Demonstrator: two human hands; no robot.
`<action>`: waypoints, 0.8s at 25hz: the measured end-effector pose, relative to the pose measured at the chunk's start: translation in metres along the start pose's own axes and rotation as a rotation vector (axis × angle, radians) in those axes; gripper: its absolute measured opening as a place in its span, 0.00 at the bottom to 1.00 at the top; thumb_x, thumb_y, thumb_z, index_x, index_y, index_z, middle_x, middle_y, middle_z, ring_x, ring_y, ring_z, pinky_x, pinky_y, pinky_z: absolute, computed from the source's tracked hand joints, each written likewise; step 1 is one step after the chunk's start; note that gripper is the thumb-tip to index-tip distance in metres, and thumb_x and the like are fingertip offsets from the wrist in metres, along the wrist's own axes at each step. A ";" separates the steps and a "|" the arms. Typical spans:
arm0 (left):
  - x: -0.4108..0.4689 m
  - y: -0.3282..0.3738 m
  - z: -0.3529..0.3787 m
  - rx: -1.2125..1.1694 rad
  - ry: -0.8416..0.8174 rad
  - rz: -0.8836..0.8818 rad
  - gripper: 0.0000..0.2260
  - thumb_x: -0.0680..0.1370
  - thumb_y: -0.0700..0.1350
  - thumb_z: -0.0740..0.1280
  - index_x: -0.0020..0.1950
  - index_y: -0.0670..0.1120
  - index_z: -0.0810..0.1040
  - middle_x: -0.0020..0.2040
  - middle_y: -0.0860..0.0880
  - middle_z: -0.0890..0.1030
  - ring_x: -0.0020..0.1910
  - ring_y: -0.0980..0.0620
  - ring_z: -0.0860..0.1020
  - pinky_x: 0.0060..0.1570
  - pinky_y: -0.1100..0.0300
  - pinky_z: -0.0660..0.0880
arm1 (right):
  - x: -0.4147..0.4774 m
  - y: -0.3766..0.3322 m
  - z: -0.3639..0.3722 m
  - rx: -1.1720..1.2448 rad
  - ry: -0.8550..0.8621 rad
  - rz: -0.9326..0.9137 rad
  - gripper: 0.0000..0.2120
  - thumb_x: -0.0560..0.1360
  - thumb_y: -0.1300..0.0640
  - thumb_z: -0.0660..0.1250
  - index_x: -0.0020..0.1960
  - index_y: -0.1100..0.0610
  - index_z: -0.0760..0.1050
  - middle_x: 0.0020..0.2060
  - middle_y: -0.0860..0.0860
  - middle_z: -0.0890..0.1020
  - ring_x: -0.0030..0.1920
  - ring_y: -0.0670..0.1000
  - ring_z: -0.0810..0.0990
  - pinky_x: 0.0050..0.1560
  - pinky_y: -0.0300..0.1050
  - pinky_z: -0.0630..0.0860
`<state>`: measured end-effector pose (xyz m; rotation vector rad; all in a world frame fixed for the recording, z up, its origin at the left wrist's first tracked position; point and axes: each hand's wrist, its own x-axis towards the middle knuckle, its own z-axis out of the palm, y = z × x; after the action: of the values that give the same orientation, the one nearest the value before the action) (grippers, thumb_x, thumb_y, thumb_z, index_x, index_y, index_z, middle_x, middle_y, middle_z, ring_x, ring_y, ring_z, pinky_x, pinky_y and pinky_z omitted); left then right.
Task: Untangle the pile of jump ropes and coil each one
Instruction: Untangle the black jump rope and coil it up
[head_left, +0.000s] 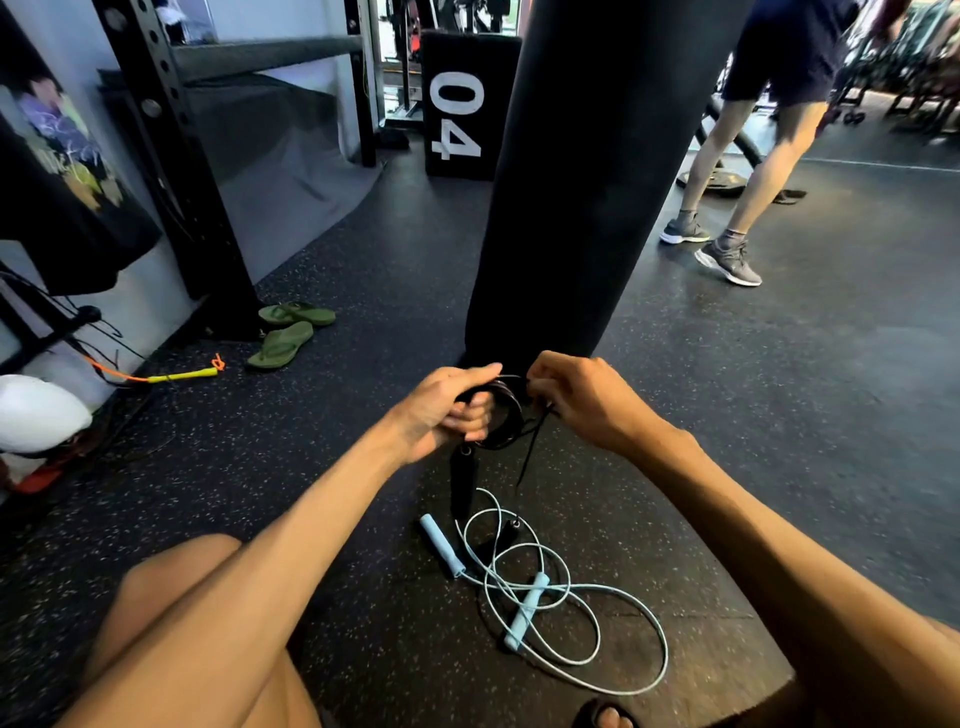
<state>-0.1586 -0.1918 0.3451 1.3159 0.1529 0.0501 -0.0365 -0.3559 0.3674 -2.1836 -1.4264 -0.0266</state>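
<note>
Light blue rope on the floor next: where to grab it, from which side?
Probably take the light blue rope by its upper-left handle, from above and from the left. That handle lies flat with its far end clear of the loops; the other handle has cord crossing over it, and a black handle lies close on the right.

The single wide-angle view looked forward and down from the person's head, close over the left hand (441, 410) and right hand (587, 400), with the speckled floor (363, 291) receding behind the punching bag (587, 171).
</note>
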 end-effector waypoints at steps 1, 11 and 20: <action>0.001 0.003 0.000 -0.119 -0.002 0.002 0.19 0.81 0.49 0.61 0.31 0.45 0.66 0.22 0.53 0.57 0.19 0.57 0.55 0.25 0.62 0.61 | 0.002 0.001 0.002 0.231 -0.060 0.032 0.04 0.80 0.56 0.64 0.47 0.54 0.76 0.39 0.52 0.83 0.38 0.47 0.79 0.41 0.46 0.73; 0.004 0.002 -0.011 -0.576 0.088 0.031 0.18 0.80 0.52 0.61 0.33 0.46 0.67 0.21 0.55 0.58 0.19 0.58 0.57 0.23 0.66 0.62 | -0.010 0.009 0.025 1.424 -0.433 0.462 0.18 0.81 0.52 0.62 0.62 0.65 0.74 0.54 0.64 0.80 0.59 0.61 0.77 0.63 0.67 0.73; 0.007 0.016 -0.052 -0.855 0.447 0.197 0.19 0.82 0.51 0.59 0.33 0.46 0.67 0.21 0.54 0.59 0.19 0.57 0.57 0.28 0.65 0.61 | -0.018 0.020 0.045 1.083 -0.244 0.554 0.06 0.80 0.58 0.65 0.55 0.60 0.73 0.35 0.57 0.79 0.32 0.51 0.75 0.31 0.43 0.65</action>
<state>-0.1578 -0.1374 0.3471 0.4441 0.3367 0.5235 -0.0387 -0.3579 0.3154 -1.5553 -0.5986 0.9878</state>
